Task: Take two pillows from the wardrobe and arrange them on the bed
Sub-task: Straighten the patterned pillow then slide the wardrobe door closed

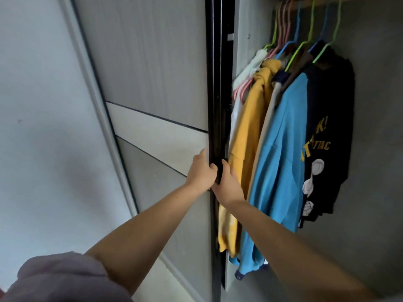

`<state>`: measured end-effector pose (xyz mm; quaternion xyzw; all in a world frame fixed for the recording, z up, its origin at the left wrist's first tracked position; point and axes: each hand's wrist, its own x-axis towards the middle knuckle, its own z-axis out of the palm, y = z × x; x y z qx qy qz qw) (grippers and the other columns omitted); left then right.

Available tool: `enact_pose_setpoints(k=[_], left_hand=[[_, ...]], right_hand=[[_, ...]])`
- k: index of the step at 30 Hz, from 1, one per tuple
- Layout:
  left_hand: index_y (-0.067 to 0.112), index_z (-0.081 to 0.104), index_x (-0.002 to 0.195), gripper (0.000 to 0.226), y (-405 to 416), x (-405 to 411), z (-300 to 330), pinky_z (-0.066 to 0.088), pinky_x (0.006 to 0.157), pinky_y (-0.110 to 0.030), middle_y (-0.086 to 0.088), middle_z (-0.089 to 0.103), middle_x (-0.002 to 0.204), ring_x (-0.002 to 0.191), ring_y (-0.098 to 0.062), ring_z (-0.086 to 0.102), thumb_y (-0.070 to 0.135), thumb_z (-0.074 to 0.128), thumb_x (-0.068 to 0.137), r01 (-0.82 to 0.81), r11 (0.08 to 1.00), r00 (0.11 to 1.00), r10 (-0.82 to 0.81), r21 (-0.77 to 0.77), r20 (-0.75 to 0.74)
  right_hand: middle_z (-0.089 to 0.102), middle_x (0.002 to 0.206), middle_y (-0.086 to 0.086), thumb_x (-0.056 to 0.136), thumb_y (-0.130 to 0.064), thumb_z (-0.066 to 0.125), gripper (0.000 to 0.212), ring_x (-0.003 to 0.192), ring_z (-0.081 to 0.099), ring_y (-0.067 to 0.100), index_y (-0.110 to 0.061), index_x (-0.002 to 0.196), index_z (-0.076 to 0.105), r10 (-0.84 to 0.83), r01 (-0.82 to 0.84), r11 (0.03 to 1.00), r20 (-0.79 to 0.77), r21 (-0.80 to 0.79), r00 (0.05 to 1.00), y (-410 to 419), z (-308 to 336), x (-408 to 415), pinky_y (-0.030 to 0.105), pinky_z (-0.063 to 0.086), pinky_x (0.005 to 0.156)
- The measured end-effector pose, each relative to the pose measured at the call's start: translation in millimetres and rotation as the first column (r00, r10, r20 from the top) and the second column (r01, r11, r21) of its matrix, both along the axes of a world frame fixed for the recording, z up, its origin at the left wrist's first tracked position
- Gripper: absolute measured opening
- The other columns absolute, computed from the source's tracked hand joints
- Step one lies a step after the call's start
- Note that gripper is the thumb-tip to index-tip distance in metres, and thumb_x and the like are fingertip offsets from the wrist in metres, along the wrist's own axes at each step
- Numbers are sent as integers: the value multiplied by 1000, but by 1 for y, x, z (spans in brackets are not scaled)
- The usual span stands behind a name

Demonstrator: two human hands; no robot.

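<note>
— Gripping the door (152, 68) edge with both hands, is that what the person is doing?

— Yes. The left hand (201, 173) is curling tight around the dark edge of the door. The right hand (229, 184) is holding the same edge, just beside the left one, fingers wrapped around it.

— Is the wardrobe (375, 131) showing anything inside?

— Shirts are hanging from the rail at the top. A yellow shirt (246, 136) is hanging nearest the door edge, then a blue shirt (281, 153), then a black shirt (331, 118) by the back wall.

— Where are the pillows?

— I am not seeing any pillows. They may be hiding behind the door or lower down; I cannot tell.

— And the bed?

— It is not showing either.

— So how much is done?

— I am guessing almost nothing. No pillow is in a hand yet. Finding two, carrying them and laying them on the bed is all waiting.
</note>
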<state>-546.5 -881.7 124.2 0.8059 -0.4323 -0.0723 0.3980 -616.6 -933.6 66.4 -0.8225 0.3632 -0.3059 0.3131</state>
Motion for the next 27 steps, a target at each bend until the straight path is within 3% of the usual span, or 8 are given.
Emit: enact_pose_setpoints(k=[4, 6, 10, 12, 15, 18, 24, 27], left_hand=[[9, 40, 123, 35, -19, -2, 3, 52, 75, -34, -12, 45, 122, 98, -26, 57, 15, 51, 90, -42, 993, 998, 37, -110, -45], [8, 40, 118, 31, -19, 3, 5, 41, 66, -30, -12, 45, 118, 86, -23, 52, 10, 48, 88, -22, 995, 999, 19, -96, -31], [8, 39, 121, 35, -15, 14, 7, 40, 69, -29, -11, 43, 121, 92, -24, 53, 5, 46, 87, 72, 993, 996, -77, -94, -41], [9, 38, 122, 36, -11, 15, 8, 44, 73, -31, -10, 43, 123, 100, -27, 55, 5, 46, 87, 122, 989, 989, -128, -84, -70], [11, 38, 123, 36, -5, 12, 11, 52, 83, -36, -9, 44, 123, 106, -28, 55, 7, 47, 88, 192, 978, 975, -199, -80, -94], [14, 36, 127, 38, 3, -1, 12, 52, 90, -36, -7, 44, 126, 110, -25, 55, 9, 48, 91, 281, 957, 957, -285, -73, -53], [12, 35, 121, 32, 14, -39, 13, 35, 73, -27, -1, 34, 107, 91, -19, 45, 15, 43, 91, 590, 807, 807, -591, -36, -19], [11, 30, 134, 41, 17, -63, 16, 42, 82, -31, -8, 38, 124, 109, -27, 51, 16, 40, 94, 728, 686, 686, -727, 22, -21]], right_hand=[[44, 129, 7, 92, -20, 48, 40, 113, 42, 20, -14, 131, 42, -188, 145, 943, -119, -298, 975, -22, -9, 25, 26, 41, 89], [45, 123, 6, 90, -19, 49, 34, 109, 41, 21, -14, 124, 45, -208, 173, 949, -114, -263, 971, -26, -12, 30, 28, 43, 82], [48, 109, 3, 87, -20, 54, 23, 82, 46, 16, -13, 108, 50, -232, 201, 948, -102, -247, 967, -27, -11, 36, 28, 45, 61], [48, 94, -2, 85, -20, 57, 16, 73, 46, 14, -14, 95, 46, -249, 232, 945, -47, -229, 967, -23, -8, 35, 23, 39, 51], [43, 69, -14, 84, -20, 61, 27, 54, 46, 8, -21, 90, 35, -283, 278, 938, 3, -209, 959, -14, -6, 26, 16, 27, 42], [52, 60, -6, 85, -17, 57, 27, 49, 50, 14, -19, 100, 35, -336, 327, 930, -33, -166, 941, -5, -6, 7, 23, 31, 40], [59, 67, 4, 83, -16, 52, 25, 59, 55, 28, -15, 100, 34, -501, 481, 865, -197, -140, 843, 8, -3, -59, 32, 38, 49], [61, 73, 7, 84, -15, 53, 26, 67, 57, 33, -15, 101, 33, -605, 579, 796, -242, -174, 759, 17, -1, -95, 34, 41, 56]])
